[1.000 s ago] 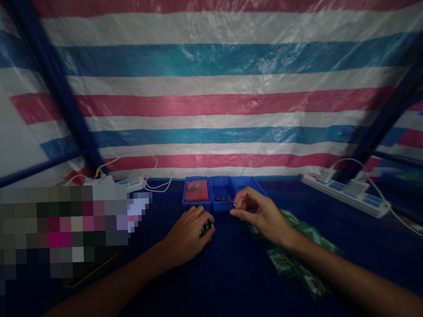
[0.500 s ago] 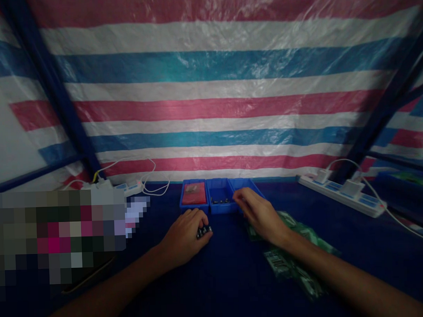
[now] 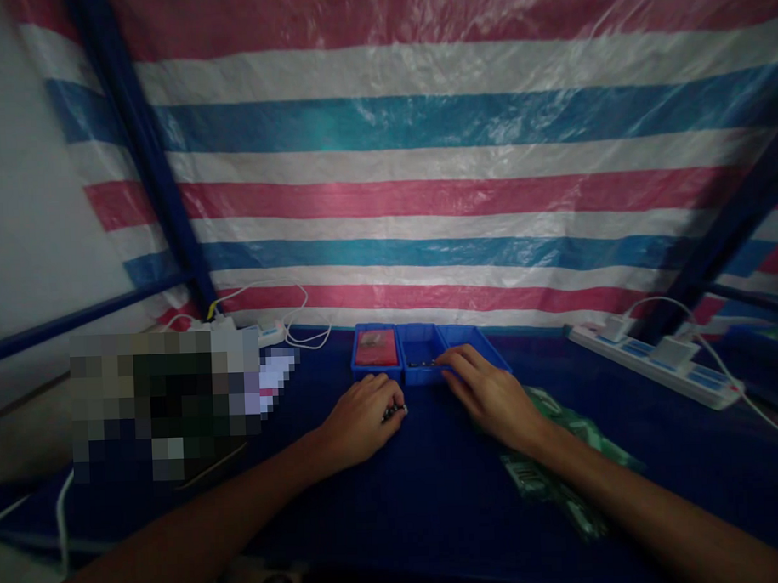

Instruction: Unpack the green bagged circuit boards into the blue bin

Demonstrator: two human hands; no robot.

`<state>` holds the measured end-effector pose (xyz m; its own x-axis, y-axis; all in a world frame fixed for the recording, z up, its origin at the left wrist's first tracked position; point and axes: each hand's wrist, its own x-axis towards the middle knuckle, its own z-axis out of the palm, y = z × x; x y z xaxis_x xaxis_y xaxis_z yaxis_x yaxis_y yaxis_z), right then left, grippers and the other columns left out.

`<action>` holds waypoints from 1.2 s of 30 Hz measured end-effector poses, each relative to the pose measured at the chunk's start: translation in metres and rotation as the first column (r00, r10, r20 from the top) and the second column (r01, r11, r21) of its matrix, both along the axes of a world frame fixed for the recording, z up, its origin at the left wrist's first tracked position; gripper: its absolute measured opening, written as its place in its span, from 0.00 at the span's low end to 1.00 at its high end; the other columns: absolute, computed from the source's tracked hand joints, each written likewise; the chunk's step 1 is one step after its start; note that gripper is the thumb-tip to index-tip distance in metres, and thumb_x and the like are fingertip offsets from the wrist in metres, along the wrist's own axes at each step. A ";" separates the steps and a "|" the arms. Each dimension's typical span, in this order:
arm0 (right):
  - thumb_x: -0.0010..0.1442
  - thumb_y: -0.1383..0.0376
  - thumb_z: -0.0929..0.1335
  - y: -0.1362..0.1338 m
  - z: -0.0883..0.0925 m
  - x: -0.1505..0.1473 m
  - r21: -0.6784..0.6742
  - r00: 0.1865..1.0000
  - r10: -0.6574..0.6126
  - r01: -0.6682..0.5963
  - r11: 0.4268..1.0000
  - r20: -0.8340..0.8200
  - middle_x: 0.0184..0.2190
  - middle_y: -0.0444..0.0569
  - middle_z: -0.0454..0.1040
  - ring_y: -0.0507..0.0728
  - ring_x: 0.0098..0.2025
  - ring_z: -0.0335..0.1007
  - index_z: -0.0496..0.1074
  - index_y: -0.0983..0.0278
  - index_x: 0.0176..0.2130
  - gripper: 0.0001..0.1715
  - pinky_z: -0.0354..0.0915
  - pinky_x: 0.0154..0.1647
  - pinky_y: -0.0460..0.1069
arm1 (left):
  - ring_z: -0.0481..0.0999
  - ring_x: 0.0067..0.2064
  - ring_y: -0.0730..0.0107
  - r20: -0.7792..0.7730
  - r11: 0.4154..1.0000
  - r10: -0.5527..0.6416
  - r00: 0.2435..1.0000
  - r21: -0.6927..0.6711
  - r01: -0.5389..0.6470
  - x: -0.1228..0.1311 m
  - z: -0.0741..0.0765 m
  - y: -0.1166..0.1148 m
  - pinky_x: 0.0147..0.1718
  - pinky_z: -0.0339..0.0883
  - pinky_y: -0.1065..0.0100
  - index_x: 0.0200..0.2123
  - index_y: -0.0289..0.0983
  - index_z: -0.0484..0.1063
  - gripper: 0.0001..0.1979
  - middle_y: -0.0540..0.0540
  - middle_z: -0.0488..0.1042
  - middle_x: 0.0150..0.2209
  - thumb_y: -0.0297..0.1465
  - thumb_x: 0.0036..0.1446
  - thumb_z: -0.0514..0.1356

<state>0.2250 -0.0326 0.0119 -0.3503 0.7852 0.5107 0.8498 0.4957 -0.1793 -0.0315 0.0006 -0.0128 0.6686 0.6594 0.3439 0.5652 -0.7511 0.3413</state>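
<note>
Metal parts (image 3: pixel 393 410) in curled left hand (image 3: pixel 360 418)

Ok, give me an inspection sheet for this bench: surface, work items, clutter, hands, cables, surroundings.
Surface: dark blue table, dimly lit.
Job's things: three blue bins abreast at the back; left holds a red item, middle holds small metal parts, right bin's contents unclear.
Clutter: green plastic bags under the right forearm; blurred patch at left, unreadable.
Hands: left hand curled around a metal piece; right hand fingertips at the middle bin, grasp unclear.
Cables: right power strip, left power strip, white leads looped.
Surroundings: striped tarp, blue frame post.
</note>
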 end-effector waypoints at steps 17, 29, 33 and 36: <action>0.74 0.64 0.66 -0.011 -0.004 -0.015 -0.386 0.887 0.461 -0.432 0.815 -0.021 0.65 0.50 0.70 0.61 0.65 0.69 0.74 0.52 0.62 0.20 0.65 0.66 0.56 | 0.74 0.46 0.65 0.254 0.965 0.034 0.967 -0.258 0.034 0.000 -0.008 0.002 0.47 0.66 0.65 0.45 0.39 0.72 0.10 0.50 0.76 0.41 0.22 0.62 0.64; 0.73 0.72 0.61 -0.008 -0.002 -0.016 -0.339 0.895 0.444 -0.433 0.835 -0.051 0.58 0.51 0.73 0.58 0.55 0.75 0.74 0.54 0.62 0.25 0.70 0.56 0.52 | 0.74 0.48 0.64 0.208 0.976 0.024 0.978 -0.215 0.022 -0.001 -0.006 0.001 0.49 0.67 0.63 0.48 0.40 0.69 0.14 0.48 0.75 0.43 0.20 0.61 0.61; 0.73 0.74 0.61 -0.010 -0.003 -0.018 -0.331 0.888 0.458 -0.443 0.833 -0.035 0.61 0.52 0.71 0.58 0.60 0.72 0.72 0.53 0.63 0.27 0.68 0.60 0.53 | 0.74 0.47 0.64 0.198 0.978 0.016 0.980 -0.206 0.026 -0.002 -0.004 -0.001 0.49 0.67 0.63 0.48 0.41 0.69 0.14 0.49 0.75 0.44 0.21 0.61 0.61; 0.73 0.74 0.61 -0.010 -0.003 -0.020 -0.335 0.889 0.456 -0.440 0.833 -0.034 0.57 0.52 0.74 0.58 0.58 0.73 0.71 0.54 0.64 0.28 0.68 0.59 0.53 | 0.73 0.48 0.64 0.186 0.981 0.013 0.983 -0.194 0.024 -0.002 -0.003 -0.002 0.50 0.67 0.63 0.48 0.40 0.69 0.15 0.48 0.75 0.44 0.20 0.60 0.60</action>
<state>0.2053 -0.0424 0.0091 -0.7205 0.6543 0.2295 0.5602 0.7443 -0.3636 -0.0337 -0.0010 -0.0161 0.6092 0.7224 0.3272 0.4742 -0.6625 0.5798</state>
